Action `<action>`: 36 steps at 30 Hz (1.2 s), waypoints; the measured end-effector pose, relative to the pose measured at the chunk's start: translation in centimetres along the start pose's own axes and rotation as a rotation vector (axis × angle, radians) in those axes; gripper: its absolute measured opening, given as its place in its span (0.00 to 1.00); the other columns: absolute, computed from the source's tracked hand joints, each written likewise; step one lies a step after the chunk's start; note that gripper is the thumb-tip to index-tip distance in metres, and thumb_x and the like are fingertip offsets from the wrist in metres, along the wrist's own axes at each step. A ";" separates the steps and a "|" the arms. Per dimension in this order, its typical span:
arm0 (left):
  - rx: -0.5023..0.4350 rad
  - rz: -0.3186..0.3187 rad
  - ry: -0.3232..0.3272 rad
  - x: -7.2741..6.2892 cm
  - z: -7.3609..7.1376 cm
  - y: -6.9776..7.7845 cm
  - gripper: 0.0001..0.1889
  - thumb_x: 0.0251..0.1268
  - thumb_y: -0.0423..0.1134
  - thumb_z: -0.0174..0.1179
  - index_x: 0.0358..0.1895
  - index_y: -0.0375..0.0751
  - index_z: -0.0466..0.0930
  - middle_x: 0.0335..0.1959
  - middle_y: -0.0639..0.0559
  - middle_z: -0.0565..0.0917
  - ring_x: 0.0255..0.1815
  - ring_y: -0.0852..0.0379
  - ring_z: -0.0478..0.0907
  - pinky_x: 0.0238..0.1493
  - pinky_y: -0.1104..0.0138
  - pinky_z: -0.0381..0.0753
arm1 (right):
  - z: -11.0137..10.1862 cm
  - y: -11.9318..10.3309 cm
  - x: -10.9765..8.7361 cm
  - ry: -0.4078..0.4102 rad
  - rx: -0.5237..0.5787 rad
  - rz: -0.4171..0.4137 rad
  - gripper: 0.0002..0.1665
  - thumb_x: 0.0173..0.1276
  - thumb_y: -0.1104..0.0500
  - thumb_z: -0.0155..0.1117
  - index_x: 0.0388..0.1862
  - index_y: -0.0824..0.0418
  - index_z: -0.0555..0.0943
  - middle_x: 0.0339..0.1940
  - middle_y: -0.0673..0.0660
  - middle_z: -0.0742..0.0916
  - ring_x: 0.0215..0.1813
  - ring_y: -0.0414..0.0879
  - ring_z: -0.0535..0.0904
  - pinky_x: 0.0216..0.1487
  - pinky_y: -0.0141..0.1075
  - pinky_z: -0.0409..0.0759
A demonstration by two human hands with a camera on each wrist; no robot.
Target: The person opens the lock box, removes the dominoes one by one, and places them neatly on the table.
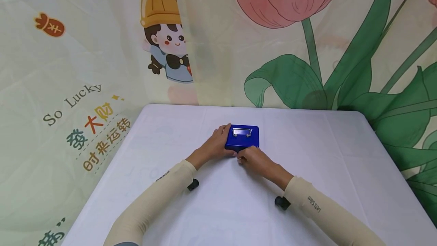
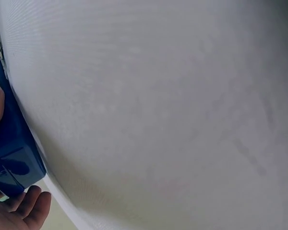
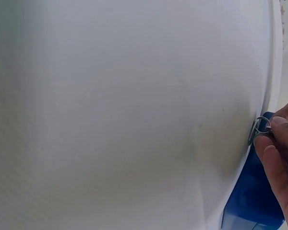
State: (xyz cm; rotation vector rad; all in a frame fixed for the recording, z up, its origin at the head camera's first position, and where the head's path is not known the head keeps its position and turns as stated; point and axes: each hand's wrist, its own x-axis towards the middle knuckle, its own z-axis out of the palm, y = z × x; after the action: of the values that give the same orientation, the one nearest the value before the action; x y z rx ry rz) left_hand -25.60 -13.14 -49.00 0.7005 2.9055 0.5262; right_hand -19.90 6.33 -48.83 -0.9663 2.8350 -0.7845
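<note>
A blue cash box [image 1: 250, 139] with a silver handle [image 1: 241, 132] on its lid sits on the white table. My left hand [image 1: 218, 142] grips its left side, with the thumb along the front; curled fingers [image 2: 37, 211] show at the corner in the left wrist view. At the box's front my right hand [image 1: 255, 160] pinches a small key on a metal ring [image 3: 263, 125] between thumb and forefinger. Most of the key is covered by the fingers, so I cannot tell how far it is in the lock.
White cloth covers the table [image 1: 307, 136]. Behind it hangs a printed curtain [image 1: 218, 67] with a tulip and a cartoon figure. Both forearms wear beige sleeves [image 1: 327, 208], with small black wrist cameras [image 1: 282, 202] underneath.
</note>
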 end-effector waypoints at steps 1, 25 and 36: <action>-0.002 -0.002 -0.002 0.0 0.0 0.0 0.62 0.53 0.58 0.74 0.81 0.39 0.41 0.77 0.36 0.58 0.73 0.39 0.62 0.73 0.50 0.66 | 0.0 0.0 0.0 0.000 -0.007 -0.001 0.09 0.67 0.65 0.69 0.45 0.63 0.89 0.43 0.55 0.92 0.42 0.43 0.86 0.52 0.40 0.85; -0.029 -0.023 0.000 0.0 -0.2 0.2 0.61 0.53 0.56 0.75 0.81 0.40 0.43 0.77 0.37 0.58 0.75 0.40 0.61 0.73 0.50 0.67 | 0.0 -0.5 0.4 0.041 -0.059 0.119 0.07 0.67 0.62 0.71 0.41 0.64 0.87 0.35 0.55 0.91 0.31 0.41 0.82 0.41 0.38 0.86; -0.027 -0.012 0.008 -0.1 0.0 0.0 0.61 0.53 0.57 0.76 0.81 0.41 0.43 0.77 0.38 0.59 0.74 0.41 0.62 0.72 0.50 0.68 | 0.3 -0.4 -0.1 0.109 -0.049 0.197 0.10 0.64 0.56 0.74 0.25 0.60 0.86 0.15 0.46 0.80 0.20 0.38 0.71 0.25 0.32 0.72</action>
State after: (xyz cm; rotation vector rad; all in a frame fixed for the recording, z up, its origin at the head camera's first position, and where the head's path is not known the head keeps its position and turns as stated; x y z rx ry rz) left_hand -25.53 -13.18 -48.96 0.6787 2.9023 0.5675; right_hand -19.57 6.01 -48.94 -0.6530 2.9954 -0.7713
